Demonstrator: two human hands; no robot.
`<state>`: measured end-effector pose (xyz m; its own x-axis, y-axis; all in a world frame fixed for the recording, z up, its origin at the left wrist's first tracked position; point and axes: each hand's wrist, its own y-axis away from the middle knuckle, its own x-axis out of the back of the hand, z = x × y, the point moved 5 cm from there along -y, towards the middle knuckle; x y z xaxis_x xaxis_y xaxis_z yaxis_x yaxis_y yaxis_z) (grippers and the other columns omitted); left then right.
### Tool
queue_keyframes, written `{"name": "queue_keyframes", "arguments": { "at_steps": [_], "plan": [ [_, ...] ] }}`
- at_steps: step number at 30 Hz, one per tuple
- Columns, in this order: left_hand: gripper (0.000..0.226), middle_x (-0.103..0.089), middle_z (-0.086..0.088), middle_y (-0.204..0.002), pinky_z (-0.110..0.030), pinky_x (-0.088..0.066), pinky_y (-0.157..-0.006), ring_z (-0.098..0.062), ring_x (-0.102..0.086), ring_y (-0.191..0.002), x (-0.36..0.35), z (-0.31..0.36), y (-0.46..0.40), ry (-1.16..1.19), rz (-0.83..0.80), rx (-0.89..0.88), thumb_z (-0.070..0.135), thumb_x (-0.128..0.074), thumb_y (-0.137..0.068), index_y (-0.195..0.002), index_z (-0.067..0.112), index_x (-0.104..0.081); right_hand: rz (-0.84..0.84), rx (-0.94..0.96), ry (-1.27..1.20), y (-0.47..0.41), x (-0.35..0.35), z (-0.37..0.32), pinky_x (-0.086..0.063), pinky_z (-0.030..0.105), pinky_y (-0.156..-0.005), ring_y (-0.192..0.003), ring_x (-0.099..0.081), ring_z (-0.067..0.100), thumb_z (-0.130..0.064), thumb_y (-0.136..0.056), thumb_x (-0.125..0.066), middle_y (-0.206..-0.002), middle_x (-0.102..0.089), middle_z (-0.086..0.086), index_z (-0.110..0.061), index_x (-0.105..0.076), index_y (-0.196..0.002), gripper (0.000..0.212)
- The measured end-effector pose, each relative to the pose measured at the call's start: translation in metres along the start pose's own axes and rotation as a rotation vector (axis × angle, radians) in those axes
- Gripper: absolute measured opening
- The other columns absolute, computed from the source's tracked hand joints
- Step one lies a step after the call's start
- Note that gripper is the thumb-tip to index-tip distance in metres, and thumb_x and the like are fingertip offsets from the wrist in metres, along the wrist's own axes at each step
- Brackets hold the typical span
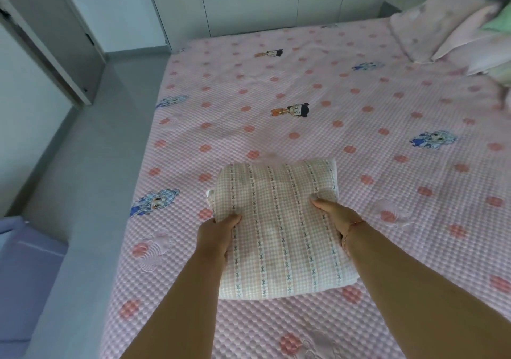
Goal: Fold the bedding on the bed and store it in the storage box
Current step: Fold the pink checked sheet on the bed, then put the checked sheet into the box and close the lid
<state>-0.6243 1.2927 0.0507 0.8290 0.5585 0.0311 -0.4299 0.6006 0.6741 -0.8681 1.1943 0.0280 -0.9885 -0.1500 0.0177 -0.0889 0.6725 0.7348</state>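
Note:
A folded blanket [279, 226], beige and white check with grey stitched stripes, lies as a thick bundle on the pink bed [359, 115] near its front edge. My left hand [218, 234] grips the bundle's left side, thumb on top and fingers tucked under. On the opposite side, my right hand [334, 217] holds the bundle the same way, thumb pressing the top. Both forearms reach in from the bottom of the view.
Pillows [453, 26] are stacked at the bed's far right corner. A bluish fabric box [25, 273] stands on the grey floor [91, 165] at the lower left. White cabinets [249, 1] line the far wall beyond the bed.

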Motion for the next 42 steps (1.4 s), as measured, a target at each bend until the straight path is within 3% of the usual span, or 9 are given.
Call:
{"name": "queue_keyframes", "arguments": {
  "at_steps": [4, 15, 17, 21, 24, 29, 32, 37, 42],
  "plan": [
    [0.031, -0.073, -0.015, -0.093, -0.046, -0.058, -0.079, -0.033, -0.071, -0.083, 0.055, 0.037, 0.042, 0.036, 0.047, -0.053, 0.022, -0.077, -0.081, -0.103, 0.002, -0.067, -0.019, 0.098, -0.024, 0.061, -0.046, -0.031, -0.056, 0.037, -0.074, -0.081, -0.070, 0.027, -0.042, -0.064, -0.082, -0.090, -0.073, 0.010, -0.006, -0.069, -0.098, 0.051],
    [0.055, -0.067, -0.011, -0.096, -0.040, -0.052, -0.078, -0.030, -0.066, -0.085, 0.185, 0.092, 0.138, 0.193, 0.246, -0.200, 0.033, -0.080, -0.077, -0.116, 0.001, -0.058, -0.186, 0.288, 0.152, 0.163, -0.171, -0.092, -0.046, 0.042, -0.100, -0.112, -0.059, 0.028, -0.048, -0.071, -0.076, -0.126, -0.060, 0.009, -0.006, -0.055, -0.130, 0.075],
    [0.047, -0.063, -0.007, -0.087, -0.036, -0.049, -0.073, -0.026, -0.062, -0.076, 0.205, 0.095, 0.154, 0.225, 0.294, -0.222, 0.032, -0.078, -0.079, -0.111, 0.006, -0.055, -0.199, 0.283, 0.206, 0.173, -0.192, -0.096, -0.045, 0.039, -0.100, -0.115, -0.057, 0.029, -0.053, -0.066, -0.077, -0.132, -0.055, 0.010, -0.006, -0.050, -0.134, 0.087],
    [0.052, -0.065, -0.006, -0.098, -0.042, -0.051, -0.087, -0.028, -0.064, -0.086, 0.254, 0.087, 0.180, 0.285, 0.362, -0.221, 0.036, -0.080, -0.077, -0.113, 0.010, -0.053, -0.265, 0.309, 0.297, 0.202, -0.240, -0.096, -0.043, 0.033, -0.090, -0.116, -0.056, 0.028, -0.055, -0.069, -0.075, -0.133, -0.054, 0.010, -0.010, -0.046, -0.138, 0.087],
    [0.038, -0.067, -0.006, -0.092, -0.040, -0.051, -0.079, -0.026, -0.064, -0.081, 0.292, 0.080, 0.193, 0.321, 0.396, -0.214, 0.036, -0.079, -0.078, -0.099, 0.012, -0.058, -0.306, 0.349, 0.369, 0.222, -0.278, -0.091, -0.040, 0.034, -0.086, -0.114, -0.055, 0.027, -0.059, -0.067, -0.073, -0.133, -0.054, 0.009, -0.014, -0.048, -0.137, 0.087],
    [0.042, -0.064, -0.005, -0.085, -0.032, -0.047, -0.063, -0.024, -0.062, -0.075, 0.372, 0.066, 0.211, 0.410, 0.508, -0.210, 0.038, -0.077, -0.080, -0.102, 0.012, -0.054, -0.394, 0.372, 0.458, 0.252, -0.364, -0.072, -0.043, 0.036, -0.094, -0.114, -0.056, 0.028, -0.063, -0.063, -0.073, -0.131, -0.055, 0.005, -0.021, -0.056, -0.131, 0.082],
    [0.047, -0.065, -0.006, -0.090, -0.038, -0.048, -0.074, -0.026, -0.063, -0.081, 0.428, 0.058, 0.216, 0.448, 0.536, -0.175, 0.037, -0.077, -0.080, -0.112, 0.008, -0.059, -0.438, 0.375, 0.500, 0.268, -0.428, -0.058, -0.043, 0.035, -0.096, -0.110, -0.057, 0.025, -0.066, -0.059, -0.073, -0.131, -0.056, 0.005, -0.022, -0.057, -0.129, 0.084],
    [0.054, -0.064, -0.007, -0.099, -0.046, -0.049, -0.090, -0.029, -0.062, -0.089, 0.558, 0.057, 0.206, 0.466, 0.626, -0.163, 0.037, -0.074, -0.082, -0.122, 0.004, -0.058, -0.504, 0.340, 0.501, 0.292, -0.555, -0.026, -0.046, 0.032, -0.082, -0.098, -0.060, 0.025, -0.057, -0.067, -0.075, -0.125, -0.060, 0.008, -0.017, -0.056, -0.130, 0.077],
    [0.042, -0.064, -0.006, -0.100, -0.048, -0.048, -0.097, -0.030, -0.061, -0.097, 0.670, 0.063, 0.185, 0.481, 0.696, -0.175, 0.040, -0.075, -0.081, -0.108, 0.013, -0.058, -0.552, 0.295, 0.512, 0.306, -0.668, 0.000, -0.043, 0.032, -0.081, -0.106, -0.059, 0.028, -0.052, -0.074, -0.073, -0.129, -0.057, 0.010, -0.012, -0.051, -0.134, 0.075]
  ]
}}
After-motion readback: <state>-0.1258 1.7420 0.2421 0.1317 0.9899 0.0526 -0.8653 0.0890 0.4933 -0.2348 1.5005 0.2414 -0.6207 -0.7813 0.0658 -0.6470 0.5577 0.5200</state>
